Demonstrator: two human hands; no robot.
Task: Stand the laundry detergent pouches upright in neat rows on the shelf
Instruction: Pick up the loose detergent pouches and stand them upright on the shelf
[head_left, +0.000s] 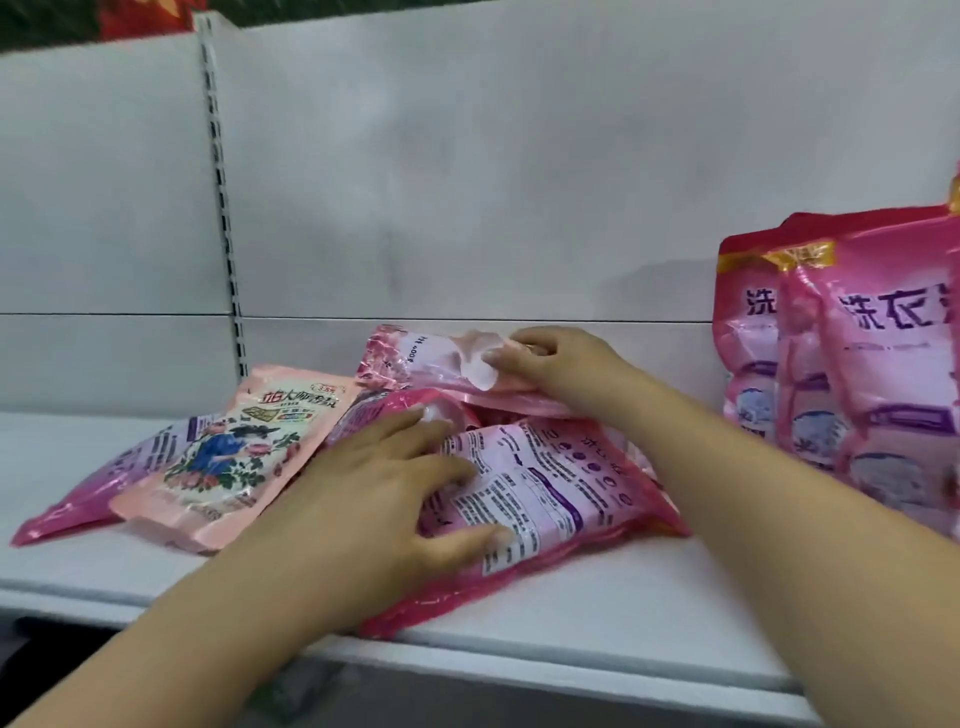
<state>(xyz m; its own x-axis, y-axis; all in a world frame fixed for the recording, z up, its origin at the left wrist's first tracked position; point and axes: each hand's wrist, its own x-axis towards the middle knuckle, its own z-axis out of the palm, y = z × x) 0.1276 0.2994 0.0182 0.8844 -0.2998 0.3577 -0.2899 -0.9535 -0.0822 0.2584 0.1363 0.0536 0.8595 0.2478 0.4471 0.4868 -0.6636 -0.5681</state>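
Several pink detergent pouches lie flat in a loose heap on the white shelf (597, 613). My left hand (384, 493) grips the near pink pouch (545, 499), which lies back side up; thumb and fingers curl over its left edge. My right hand (561, 364) holds the pale pink pouch (426, 358) at the back of the heap, fingers curled on its top. A peach pouch with a floral picture (228, 457) lies to the left, over a pink one (93, 493). At the right, a few pink pouches (857, 364) stand upright in a row.
The shelf's white back panel (519, 182) rises behind the heap, with a slotted upright (223, 208) at the left. Bare shelf surface shows at the far left and between the heap and the standing pouches. The shelf's front edge runs below my forearms.
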